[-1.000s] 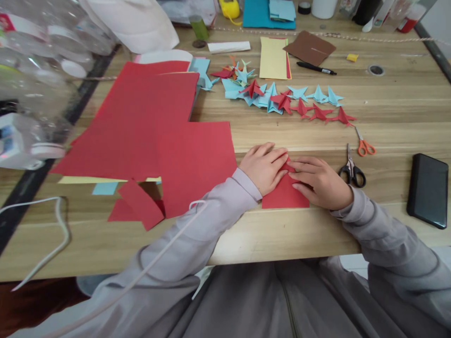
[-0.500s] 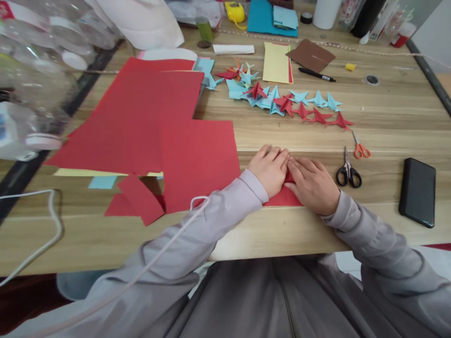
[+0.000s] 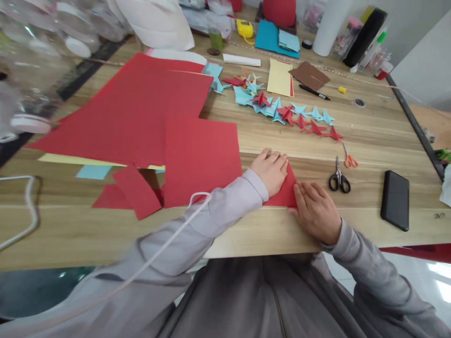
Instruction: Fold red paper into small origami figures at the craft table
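Note:
A folded piece of red paper [image 3: 289, 184] lies near the table's front edge, its right side slanting to a corner. My left hand [image 3: 270, 171] rests flat across its left part, fingers stretched out and pressing down. At the lower right corner, my right hand [image 3: 314, 206] has its fingers bent together against the paper's edge, with the thumb close to the corner. Both hands cover parts of the sheet. Left of them is a larger red sheet [image 3: 202, 159], partly under my left sleeve.
Black scissors [image 3: 338, 179], orange scissors [image 3: 348, 158] and a black phone [image 3: 395, 199] lie to the right. Beyond my hands are several folded paper cranes [image 3: 287, 112], a pen [image 3: 314, 92] and yellow paper [image 3: 280, 77]. Big red sheets [image 3: 123, 108] spread at left; a white cord [image 3: 165, 249] crosses my left sleeve.
My right hand has moved down and right, away from my left hand, to the paper's lower right corner. More of the red paper shows between them. The camera view has shifted slightly.

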Demonstrator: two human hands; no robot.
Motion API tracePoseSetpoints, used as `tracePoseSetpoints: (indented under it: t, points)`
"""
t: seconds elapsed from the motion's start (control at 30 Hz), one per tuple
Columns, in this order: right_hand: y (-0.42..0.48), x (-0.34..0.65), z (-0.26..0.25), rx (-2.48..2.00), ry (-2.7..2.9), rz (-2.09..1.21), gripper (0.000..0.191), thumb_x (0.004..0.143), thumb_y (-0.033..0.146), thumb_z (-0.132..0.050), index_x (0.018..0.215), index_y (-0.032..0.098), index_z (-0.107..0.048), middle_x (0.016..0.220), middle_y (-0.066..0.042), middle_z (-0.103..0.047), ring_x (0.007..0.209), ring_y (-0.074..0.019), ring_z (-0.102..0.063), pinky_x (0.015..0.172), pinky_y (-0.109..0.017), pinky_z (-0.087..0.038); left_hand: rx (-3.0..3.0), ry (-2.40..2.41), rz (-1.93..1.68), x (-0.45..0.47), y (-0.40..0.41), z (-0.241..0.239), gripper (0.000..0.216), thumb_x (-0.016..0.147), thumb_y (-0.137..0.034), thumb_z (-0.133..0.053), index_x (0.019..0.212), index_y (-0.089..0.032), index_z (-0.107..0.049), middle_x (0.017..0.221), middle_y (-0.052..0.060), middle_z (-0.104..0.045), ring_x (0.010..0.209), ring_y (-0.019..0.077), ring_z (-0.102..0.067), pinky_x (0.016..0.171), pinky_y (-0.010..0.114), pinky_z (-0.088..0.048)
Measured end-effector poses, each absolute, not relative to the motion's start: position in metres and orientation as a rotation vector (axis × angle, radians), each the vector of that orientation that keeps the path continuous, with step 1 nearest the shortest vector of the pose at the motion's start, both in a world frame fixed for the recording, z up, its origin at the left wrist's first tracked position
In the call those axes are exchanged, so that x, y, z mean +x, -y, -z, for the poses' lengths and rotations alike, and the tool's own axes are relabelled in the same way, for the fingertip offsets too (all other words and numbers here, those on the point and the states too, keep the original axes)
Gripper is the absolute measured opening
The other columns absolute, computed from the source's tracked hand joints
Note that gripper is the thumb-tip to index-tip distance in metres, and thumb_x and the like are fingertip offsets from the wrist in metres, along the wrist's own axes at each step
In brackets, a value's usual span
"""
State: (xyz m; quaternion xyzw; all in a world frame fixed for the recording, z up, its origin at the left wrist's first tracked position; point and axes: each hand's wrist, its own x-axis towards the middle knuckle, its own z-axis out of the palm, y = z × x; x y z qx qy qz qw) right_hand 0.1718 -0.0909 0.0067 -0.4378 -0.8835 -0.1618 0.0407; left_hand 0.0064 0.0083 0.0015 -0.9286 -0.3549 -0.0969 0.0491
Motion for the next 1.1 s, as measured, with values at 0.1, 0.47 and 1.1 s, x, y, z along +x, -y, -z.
tracePoseSetpoints:
  t: [0.1,0.47,1.1]
  points:
    - [0.108,0.175,-0.009,-1.334,2.683,0.480,0.049,0.093,0.037,-0.045,0.117,-0.002,-0.059,0.115,-0.024,-0.066,0.108,-0.0324,-0.057,0.096,-0.047,-0.042,-2.828,1.082,0.288,0.007,-0.008,-0.002,0.039,0.093,-0.022,-0.039,0.123,-0.007,-0.059,0.134,0.016,-0.056,0.119,0.0304,-0.052,0.102,0.051,-0.035]
    - [0.067,0.175,-0.020,-1.402,2.607,0.147,0.055,0.093,0.044,-0.043,0.131,0.004,-0.049,0.122,-0.019,-0.063,0.124,-0.0330,-0.048,0.098,-0.047,-0.040,-2.795,1.176,0.378,0.006,-0.008,0.000,0.036,0.094,-0.025,-0.039,0.118,-0.008,-0.061,0.124,0.018,-0.059,0.114,0.0290,-0.053,0.093,0.045,-0.038]
    - [0.042,0.177,-0.006,-1.427,2.483,-0.035,0.055,0.096,0.047,-0.031,0.132,0.008,-0.047,0.128,-0.018,-0.060,0.130,-0.0284,-0.045,0.107,-0.050,-0.034,-2.820,1.178,0.361,0.010,-0.001,-0.001,0.036,0.095,-0.016,-0.034,0.106,-0.007,-0.067,0.113,0.017,-0.066,0.105,0.0270,-0.058,0.085,0.039,-0.039]
